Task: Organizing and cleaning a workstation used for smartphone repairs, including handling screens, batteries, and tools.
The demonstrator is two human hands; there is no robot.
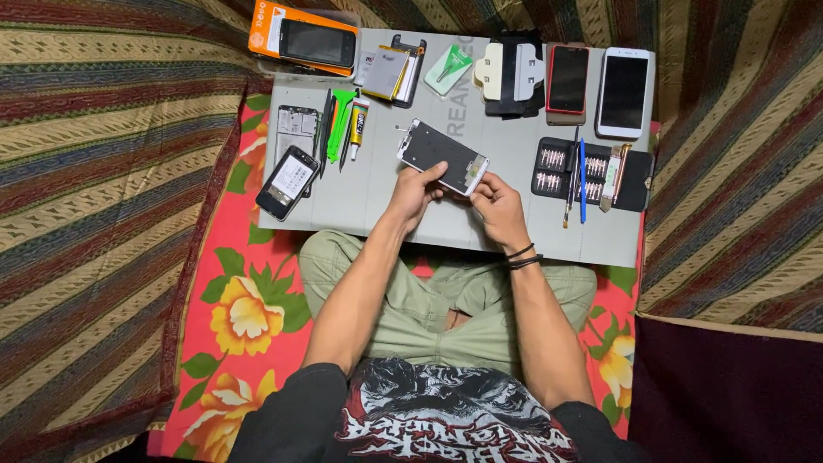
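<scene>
Here, both hands hold an opened phone frame [442,157] just above the grey work mat [514,231].

Largest to smallest: the mat carries phones, a bit set [553,169] and pry tools [339,124]; the frame sits at its middle. Keeping it level and low over the mat seems wise, lest small parts drop. The left hand [414,193] pinches the near edge, fingers closed on it; the right hand [497,201] grips the right corner likewise.

The near edge of the opened phone [442,157] is hidden under the fingertips of the left hand [415,190] and right hand [498,206], and the screwdriver bits [553,170] beyond the right fingers are too small to tell apart.
</scene>
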